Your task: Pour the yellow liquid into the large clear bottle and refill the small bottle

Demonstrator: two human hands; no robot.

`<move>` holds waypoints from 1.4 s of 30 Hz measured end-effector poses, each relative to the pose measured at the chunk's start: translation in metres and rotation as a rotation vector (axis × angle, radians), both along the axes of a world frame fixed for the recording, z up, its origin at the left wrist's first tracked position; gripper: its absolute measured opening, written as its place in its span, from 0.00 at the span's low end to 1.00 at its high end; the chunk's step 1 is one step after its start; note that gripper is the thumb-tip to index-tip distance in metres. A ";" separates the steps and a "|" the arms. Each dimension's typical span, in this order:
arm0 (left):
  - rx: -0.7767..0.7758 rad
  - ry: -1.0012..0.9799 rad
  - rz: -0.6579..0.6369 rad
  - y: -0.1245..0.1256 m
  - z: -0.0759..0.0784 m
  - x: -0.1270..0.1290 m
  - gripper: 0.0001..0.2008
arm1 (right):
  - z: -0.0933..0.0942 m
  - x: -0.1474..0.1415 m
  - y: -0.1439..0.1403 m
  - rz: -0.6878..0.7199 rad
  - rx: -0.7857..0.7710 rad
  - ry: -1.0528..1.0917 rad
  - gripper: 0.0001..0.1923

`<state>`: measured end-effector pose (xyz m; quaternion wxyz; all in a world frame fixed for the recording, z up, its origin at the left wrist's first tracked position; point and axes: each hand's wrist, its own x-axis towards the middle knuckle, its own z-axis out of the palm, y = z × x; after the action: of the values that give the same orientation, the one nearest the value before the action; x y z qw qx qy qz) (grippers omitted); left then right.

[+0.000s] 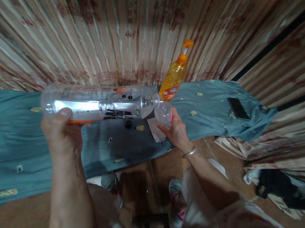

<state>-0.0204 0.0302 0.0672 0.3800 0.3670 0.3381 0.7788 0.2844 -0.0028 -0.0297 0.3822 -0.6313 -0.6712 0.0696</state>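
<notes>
From the head camera I saw my left hand (61, 134) wrapped around the base end of a large clear plastic bottle (96, 104), its fingers closed on the body and the thumb lying across the near side. I held the bottle almost level above the counter (10, 152), with its neck pointing to the right. My right hand (176, 131) had its fingers closed around a small clear cup (163, 113), gripping it from below. The mouth of the bottle met the rim of the cup; I could not tell whether anything was flowing between them. A metal bangle (190, 152) sat on my right wrist.

The counter was covered with a blue-green cloth dotted with small yellow patterns. On it, just behind the cup, stood an orange pump bottle (174, 76). A small black cap (128, 124) lay on the cloth under the big bottle, and a crumpled piece of white paper (155, 129) lay just left of my right hand. Well off to the right a dark phone (237, 108) lay flat. Striped curtains (127, 25) hung behind the counter.
</notes>
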 end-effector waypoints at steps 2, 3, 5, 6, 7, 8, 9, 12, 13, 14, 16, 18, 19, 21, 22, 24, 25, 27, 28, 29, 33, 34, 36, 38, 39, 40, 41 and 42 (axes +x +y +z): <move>0.001 0.001 -0.005 0.000 0.000 0.000 0.22 | -0.001 0.000 0.000 -0.002 -0.004 0.004 0.38; -0.004 0.001 -0.012 0.000 0.001 0.001 0.22 | -0.001 0.001 0.000 0.000 -0.006 0.006 0.38; -0.008 0.001 -0.015 0.000 0.001 0.002 0.22 | -0.003 0.002 0.000 0.007 -0.003 0.008 0.38; -0.002 0.002 -0.011 0.000 0.002 0.002 0.23 | -0.004 0.002 0.001 0.014 0.003 0.009 0.38; 0.006 0.004 -0.009 -0.001 0.002 0.002 0.23 | -0.006 0.003 0.001 0.022 0.010 0.010 0.38; 0.012 0.005 -0.010 -0.001 0.002 0.002 0.24 | -0.007 0.003 0.001 0.030 0.016 0.009 0.38; 0.016 0.005 -0.010 -0.001 0.003 0.002 0.24 | -0.007 0.004 0.001 0.032 0.021 0.005 0.38; 0.005 0.006 -0.018 -0.001 0.002 0.002 0.23 | -0.007 0.004 0.002 0.023 0.015 -0.012 0.38; 0.001 0.007 -0.019 -0.001 0.002 0.001 0.23 | -0.007 0.004 0.002 0.020 0.011 -0.015 0.37; -0.002 0.007 -0.016 0.000 0.002 0.001 0.23 | -0.007 0.004 0.002 0.020 0.009 -0.015 0.37; -0.005 0.003 -0.011 0.000 0.000 -0.001 0.23 | -0.006 0.003 0.002 0.027 0.009 -0.012 0.35; -0.003 -0.004 -0.006 0.001 -0.001 -0.001 0.25 | -0.007 0.003 0.002 0.030 0.018 -0.015 0.36; -0.001 -0.007 -0.005 0.001 -0.001 -0.002 0.25 | -0.007 0.003 0.002 0.027 0.025 -0.020 0.37; 0.003 -0.011 -0.012 0.001 -0.001 -0.001 0.26 | -0.008 0.003 0.002 0.014 0.035 -0.029 0.38; 0.006 -0.012 -0.016 0.001 -0.001 -0.001 0.26 | -0.008 0.003 0.002 0.012 0.034 -0.030 0.38; 0.011 -0.014 -0.021 0.000 0.000 -0.001 0.26 | -0.008 0.003 0.002 0.015 0.027 -0.024 0.38; 0.012 -0.013 -0.019 0.000 0.000 0.000 0.26 | -0.008 0.003 0.003 0.015 0.025 -0.020 0.38; 0.008 -0.013 -0.013 -0.001 0.000 0.000 0.25 | -0.008 0.003 0.003 0.006 0.029 -0.019 0.38; 0.006 -0.012 -0.008 -0.001 0.001 0.000 0.25 | -0.008 0.003 0.003 0.000 0.032 -0.021 0.39; 0.003 -0.009 -0.006 -0.001 0.001 0.000 0.25 | -0.009 0.003 0.003 -0.001 0.031 -0.023 0.39; -0.002 0.001 0.001 -0.002 0.002 -0.001 0.25 | -0.012 0.003 0.004 0.006 0.022 -0.033 0.40; -0.001 0.004 0.001 -0.003 0.003 -0.001 0.26 | -0.013 0.003 0.004 0.004 0.028 -0.035 0.41; 0.003 0.012 -0.003 -0.004 0.003 -0.001 0.27 | -0.015 0.004 0.004 0.006 0.039 -0.036 0.42; 0.004 0.026 -0.006 -0.005 0.003 0.000 0.28 | -0.016 0.005 0.005 0.012 0.042 -0.031 0.42; 0.003 0.031 -0.005 -0.005 0.003 0.000 0.28 | -0.016 0.005 0.005 0.018 0.041 -0.028 0.42; 0.003 0.032 -0.003 -0.005 0.004 0.000 0.28 | -0.016 0.005 0.005 0.022 0.043 -0.026 0.41; 0.002 0.029 0.001 -0.005 0.004 0.001 0.29 | -0.016 0.005 0.005 0.023 0.048 -0.023 0.41; 0.001 0.021 0.003 -0.005 0.004 0.001 0.29 | -0.015 0.005 0.005 0.023 0.054 -0.021 0.41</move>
<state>-0.0192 0.0248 0.0714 0.3749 0.3750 0.3423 0.7757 0.2892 0.0020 -0.0450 0.3913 -0.6135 -0.6842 0.0491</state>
